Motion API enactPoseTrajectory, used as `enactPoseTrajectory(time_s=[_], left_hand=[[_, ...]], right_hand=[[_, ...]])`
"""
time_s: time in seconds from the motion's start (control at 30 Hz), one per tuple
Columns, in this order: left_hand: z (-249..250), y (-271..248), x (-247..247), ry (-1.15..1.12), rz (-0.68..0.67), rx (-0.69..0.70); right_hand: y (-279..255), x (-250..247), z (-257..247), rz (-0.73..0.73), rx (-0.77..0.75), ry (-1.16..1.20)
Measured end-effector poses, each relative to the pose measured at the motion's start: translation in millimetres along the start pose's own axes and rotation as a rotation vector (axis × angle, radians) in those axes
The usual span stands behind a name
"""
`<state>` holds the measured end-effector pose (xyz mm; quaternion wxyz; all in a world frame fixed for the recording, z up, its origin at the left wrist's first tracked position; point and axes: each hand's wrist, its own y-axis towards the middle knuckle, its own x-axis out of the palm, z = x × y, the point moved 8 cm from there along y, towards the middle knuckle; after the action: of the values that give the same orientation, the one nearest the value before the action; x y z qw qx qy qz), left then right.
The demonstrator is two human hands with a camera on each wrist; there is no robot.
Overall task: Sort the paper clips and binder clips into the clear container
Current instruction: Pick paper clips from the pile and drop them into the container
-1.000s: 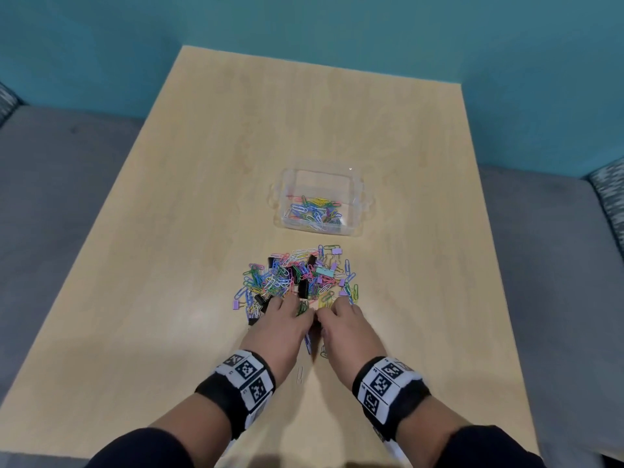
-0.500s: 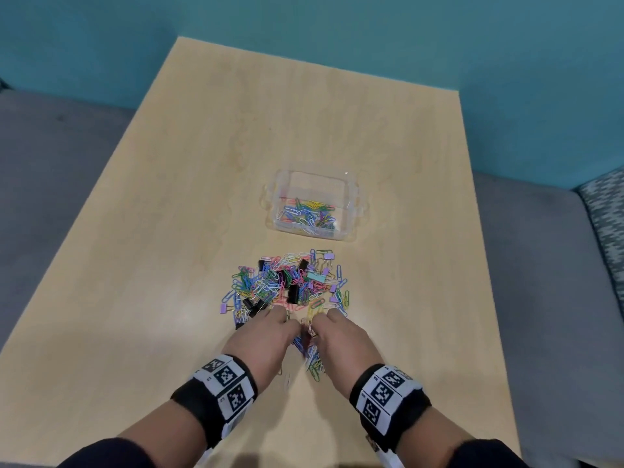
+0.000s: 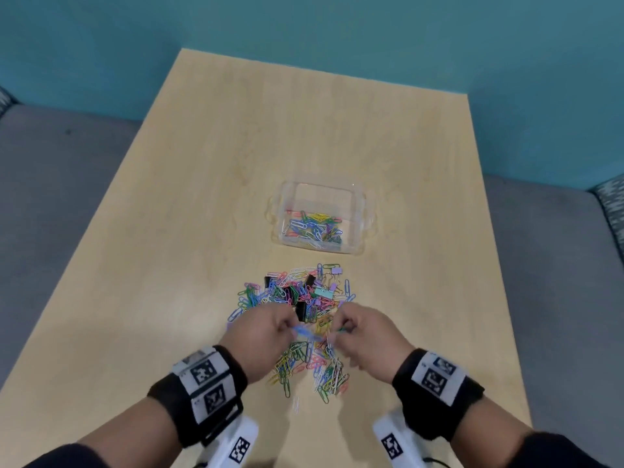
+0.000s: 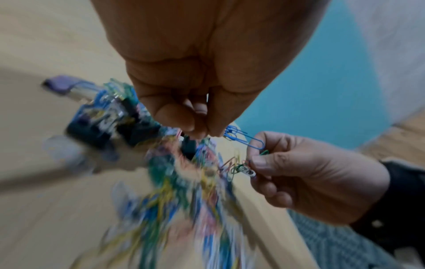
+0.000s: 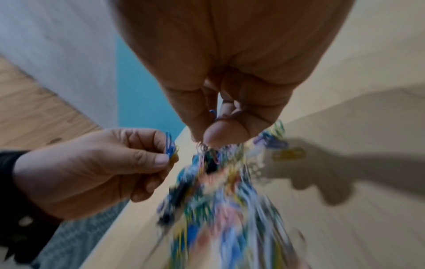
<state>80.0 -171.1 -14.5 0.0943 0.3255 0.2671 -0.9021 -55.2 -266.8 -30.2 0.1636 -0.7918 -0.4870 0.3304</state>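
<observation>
Moved: both hands have lifted off the table and pulled some clips nearer the person.
Left hand [image 3: 266,336]: fingers pinched together on blue paper clips [image 4: 243,139].
Right hand [image 3: 368,339]: pinches a bunch of clips [image 4: 241,168], just beside the left.
Clip pile [image 3: 297,295]: on the table [image 3: 209,184], under and beyond both hands.
Clear box [image 3: 366,217]: past the pile, with some clips inside.
</observation>
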Motion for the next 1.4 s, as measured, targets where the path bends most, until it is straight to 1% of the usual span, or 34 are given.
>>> enactPoseTrajectory(time_s=[0.1, 0.17, 0.27, 0.33, 0.43, 0.53, 0.6, 0.63, 0.7, 0.73, 0.8, 0.87, 0.97, 1.07, 1.13, 1.2, 1.27, 1.33, 1.4], left_hand=[[8.3, 29.1, -37.9, -0.037, 0.08, -0.014], [15.4, 55.4, -68.0, -0.025, 0.182, -0.014], [30.1, 93.5, -101.3, 0.007, 0.303, -0.011], [39.7, 111.4, -108.5, 0.03, 0.312, -0.01], [42.0, 119.1, -105.3, 0.017, 0.273, -0.012], [30.1, 93.7, -101.3, 0.017, 0.313, -0.004], [18.9, 59.3, -85.4, 0.052, 0.306, 0.022], [13.2, 39.3, -69.1, 0.078, 0.256, 0.046], [1.7, -1.5, -26.9, 0.131, 0.098, 0.084], [-6.0, -18.8, -6.1, 0.161, 0.034, 0.086], [-18.3, -41.6, 23.1, 0.217, -0.008, 0.073], [-23.7, -49.6, 41.3, 0.264, 0.001, 0.074], [-23.2, -46.4, 56.4, 0.386, 0.049, 0.091], [-13.1, -39.6, 61.7, 0.483, 0.099, 0.159], [-6.8, -38.1, 64.1, 0.516, 0.112, 0.205], [-8.5, -40.8, 63.8, 0.455, 0.089, 0.204], [-19.1, -47.4, 63.3, 0.364, 0.055, 0.151], [-31.3, -56.4, 61.6, 0.311, 0.045, 0.091], [-39.8, -65.3, 60.8, 0.288, 0.033, 0.045]], right_hand=[[23.9, -38.4, -30.7, 0.091, -0.025, 0.081], [45.1, -64.5, -53.9, 0.162, -0.08, 0.078], [73.0, -91.9, -80.4, 0.265, -0.109, 0.074], [84.4, -98.8, -96.7, 0.3, -0.121, 0.067], [89.4, -99.0, -102.5, 0.278, -0.097, 0.015], [72.7, -104.1, -88.0, 0.335, -0.121, -0.151], [54.3, -96.0, -60.1, 0.335, -0.12, -0.227], [43.4, -86.1, -41.5, 0.307, -0.095, -0.288], [21.2, -62.7, -1.5, 0.243, -0.023, -0.412], [10.8, -51.3, 16.4, 0.219, 0.009, -0.436], [-3.6, -32.9, 41.0, 0.211, 0.036, -0.435], [-9.0, -20.6, 45.0, 0.246, -0.007, -0.45], [-6.1, -9.0, 29.8, 0.292, -0.086, -0.519], [-4.5, 0.8, 15.3, 0.291, -0.118, -0.596], [-10.2, 10.2, 11.1, 0.26, -0.156, -0.636], [-20.1, 19.5, 14.3, 0.211, -0.188, -0.639], [-32.9, 20.0, 25.3, 0.218, -0.184, -0.571], [-47.8, 14.4, 41.4, 0.268, -0.135, -0.502], [-61.4, 17.5, 56.2, 0.261, -0.074, -0.488]])
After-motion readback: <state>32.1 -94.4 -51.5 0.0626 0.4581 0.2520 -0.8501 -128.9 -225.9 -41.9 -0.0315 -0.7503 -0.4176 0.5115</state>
